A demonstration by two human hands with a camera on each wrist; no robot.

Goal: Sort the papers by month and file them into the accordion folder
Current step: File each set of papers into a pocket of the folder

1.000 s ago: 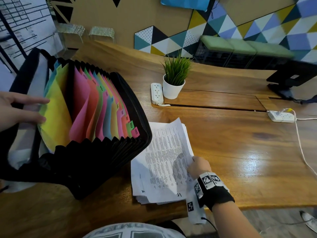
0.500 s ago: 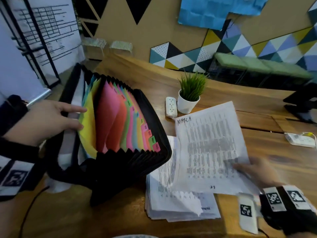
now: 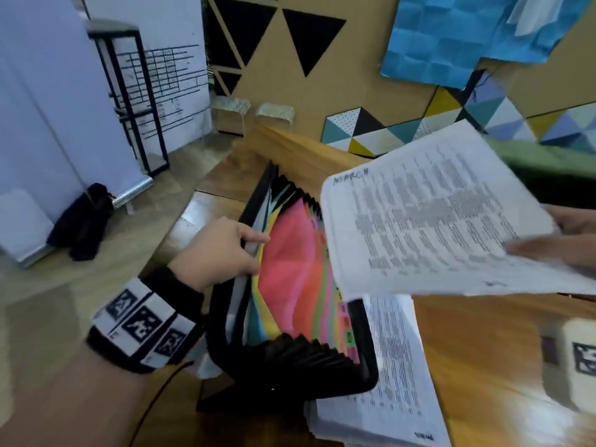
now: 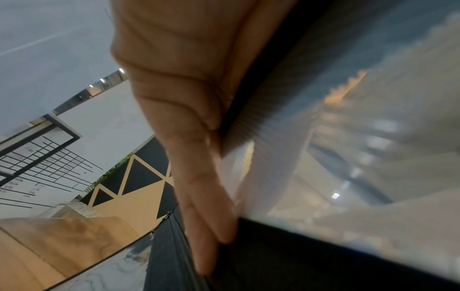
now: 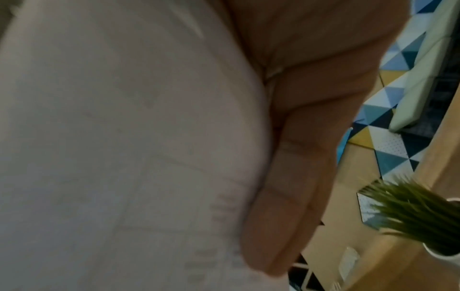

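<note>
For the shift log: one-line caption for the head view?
Right hand carries a printed sheet toward the accordion folder, left hand spreading its dividers.

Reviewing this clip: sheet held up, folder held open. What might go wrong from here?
1. The right hand holds the sheet by one edge only, so it may flop or crease against the dividers.
2. The left hand spreads only the front pockets of the folder; the sheet, headed with what looks like March, could land in the wrong one.
3. The folder rests partly on the stack and may drag it.
</note>
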